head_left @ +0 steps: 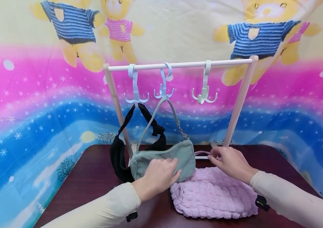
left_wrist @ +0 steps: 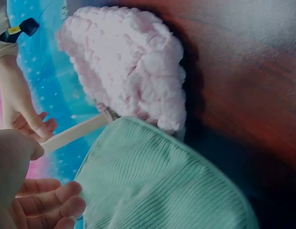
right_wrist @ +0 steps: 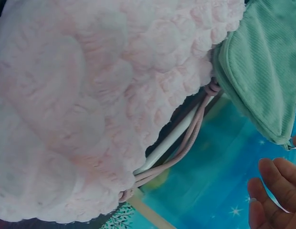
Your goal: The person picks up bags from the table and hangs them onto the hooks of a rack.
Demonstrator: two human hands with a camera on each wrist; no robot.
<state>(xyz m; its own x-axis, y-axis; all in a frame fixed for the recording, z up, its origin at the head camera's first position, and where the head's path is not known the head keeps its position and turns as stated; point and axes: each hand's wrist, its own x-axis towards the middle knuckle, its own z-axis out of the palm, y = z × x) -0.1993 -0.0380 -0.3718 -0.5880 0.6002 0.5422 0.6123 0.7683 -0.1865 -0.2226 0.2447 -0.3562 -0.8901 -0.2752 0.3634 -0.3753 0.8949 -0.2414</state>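
Observation:
A mint-green corduroy shoulder bag [head_left: 178, 158] hangs by its strap from the middle hook. In front of it is my left hand [head_left: 159, 174], fingers loosely bent with nothing between them in the left wrist view. A pink quilted puffy bag [head_left: 215, 193] lies on the table, its thin pink handle [right_wrist: 186, 143] standing up at the back. Above that handle hovers my right hand [head_left: 232, 161], fingers relaxed. From the right wrist view, no fingers touch the handle. A black bag [head_left: 118, 158] hangs from the left hook, partly behind the green one.
A wooden rack [head_left: 178, 65] stands on the dark red table [head_left: 73, 190]. From its bar hang a left hook [head_left: 135, 91], a middle hook [head_left: 164, 88] and a bare right hook [head_left: 204, 91]. Behind is a printed bear backdrop [head_left: 292, 95].

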